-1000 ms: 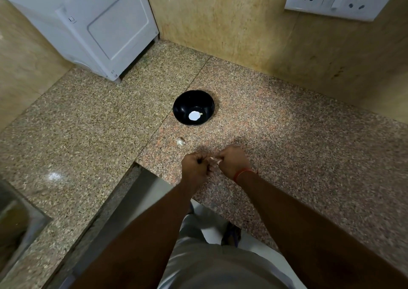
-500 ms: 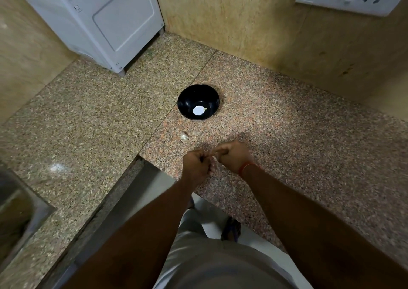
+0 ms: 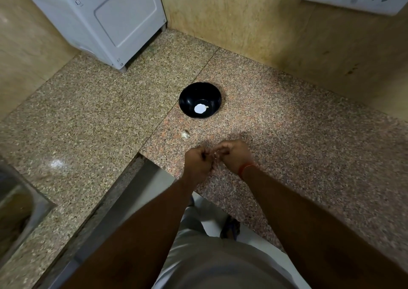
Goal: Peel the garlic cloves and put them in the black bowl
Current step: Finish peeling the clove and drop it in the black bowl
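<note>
Both hands [image 3: 217, 158] meet, fingers curled, forearms converging.

Light: dim, warm, from overhead
Glare: white spot on my counter [image 3: 57, 163]
Edges: wide-angle bend
Blur: my forearms, soft

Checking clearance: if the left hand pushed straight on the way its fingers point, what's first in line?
Probably the right hand: the left hand curls toward it, fingertips nearly meeting. Whatever they pinch between them is too hidden to name.
</note>
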Demonstrator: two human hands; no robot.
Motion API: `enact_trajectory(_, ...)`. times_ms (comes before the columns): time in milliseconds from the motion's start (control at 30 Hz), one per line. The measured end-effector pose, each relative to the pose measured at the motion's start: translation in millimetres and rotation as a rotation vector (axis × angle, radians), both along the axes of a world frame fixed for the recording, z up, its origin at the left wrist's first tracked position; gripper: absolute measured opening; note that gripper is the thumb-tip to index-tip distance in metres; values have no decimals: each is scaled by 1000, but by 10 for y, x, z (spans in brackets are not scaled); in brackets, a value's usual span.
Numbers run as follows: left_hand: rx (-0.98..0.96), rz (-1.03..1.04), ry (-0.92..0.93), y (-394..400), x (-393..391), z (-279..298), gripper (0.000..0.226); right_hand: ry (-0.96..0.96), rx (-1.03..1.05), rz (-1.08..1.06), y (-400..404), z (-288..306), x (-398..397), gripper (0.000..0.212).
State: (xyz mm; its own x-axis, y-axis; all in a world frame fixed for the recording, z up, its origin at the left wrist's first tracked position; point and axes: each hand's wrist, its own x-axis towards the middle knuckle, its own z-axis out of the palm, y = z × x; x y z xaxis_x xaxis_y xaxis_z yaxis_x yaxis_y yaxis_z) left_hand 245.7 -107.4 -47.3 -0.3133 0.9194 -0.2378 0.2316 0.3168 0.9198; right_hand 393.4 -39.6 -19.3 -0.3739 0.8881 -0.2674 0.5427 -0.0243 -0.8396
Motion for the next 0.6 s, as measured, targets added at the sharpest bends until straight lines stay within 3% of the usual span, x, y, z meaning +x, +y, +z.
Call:
enact_trajectory(100,13,-47,125,29,4,39,33,-52,139,65,21,19,-15,28)
enact_trajectory(367,156,-140,393,71,2,61,31,-73,217,130,65,-10,4,25)
enact_trajectory(600,170,-143,403,57,29,133,27,0,245,96,38,-18,31,28)
